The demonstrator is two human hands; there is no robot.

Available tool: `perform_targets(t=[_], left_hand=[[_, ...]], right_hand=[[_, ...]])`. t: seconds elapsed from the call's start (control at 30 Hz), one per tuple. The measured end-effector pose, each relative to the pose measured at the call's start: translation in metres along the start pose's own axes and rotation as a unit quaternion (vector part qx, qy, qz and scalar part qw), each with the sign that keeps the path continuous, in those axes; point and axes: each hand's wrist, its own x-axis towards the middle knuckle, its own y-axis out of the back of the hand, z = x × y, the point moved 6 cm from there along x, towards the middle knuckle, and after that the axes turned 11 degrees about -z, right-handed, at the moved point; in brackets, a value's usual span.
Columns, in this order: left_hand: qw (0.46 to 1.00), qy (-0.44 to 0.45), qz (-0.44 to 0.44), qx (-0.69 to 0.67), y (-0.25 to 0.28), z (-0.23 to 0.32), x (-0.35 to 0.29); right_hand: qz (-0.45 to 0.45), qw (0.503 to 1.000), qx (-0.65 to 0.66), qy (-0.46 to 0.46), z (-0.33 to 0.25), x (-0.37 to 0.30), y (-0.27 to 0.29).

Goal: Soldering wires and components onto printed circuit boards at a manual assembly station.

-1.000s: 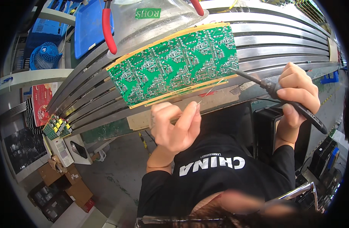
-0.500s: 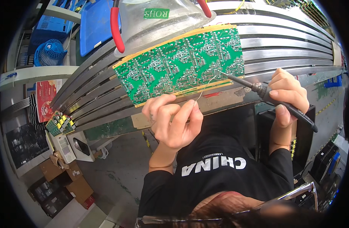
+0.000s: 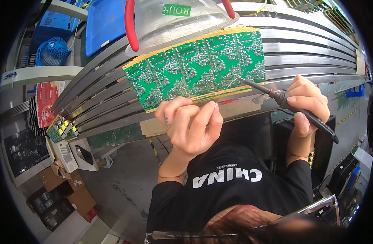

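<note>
A long green circuit board panel [image 3: 194,67] with yellowish edge strips lies across metal rails. My right hand [image 3: 306,101] is closed round the dark handle of a soldering iron [image 3: 282,97], whose tip points left at the board's lower right part. Between the thumb and fingers of my left hand [image 3: 194,126] is pinched a thin solder wire [image 3: 225,90]. The wire arcs up from my fingertips, and its far end meets the iron's tip just over the board. The left hand sits in front of the board's near edge.
Behind the board stands a clear plastic bin [image 3: 174,24] with red-handled tools [image 3: 131,26] at its rim. Metal rails [image 3: 304,46] run left and right. Farther left are a blue tray [image 3: 105,26], a blue basket [image 3: 53,52] and a smaller board with yellow parts [image 3: 62,128].
My left hand has shifted slightly right, bringing the solder wire's end to the iron's tip. The board and bin appear a little farther right in view. The right hand has barely moved.
</note>
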Motion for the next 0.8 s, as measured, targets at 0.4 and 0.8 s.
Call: perform_targets(t=[0.4, 0.8], left_hand=[[1.000, 0.005, -0.001, -0.002, 0.004, 0.002, 0.002], [1.000, -0.001, -0.006, 0.005, 0.009, -0.001, 0.001]], right_hand=[[-0.021, 0.999, -0.036, -0.016, -0.010, 0.014, 0.001], [-0.005, 0.999, -0.037, 0.010, -0.015, 0.017, 0.006]])
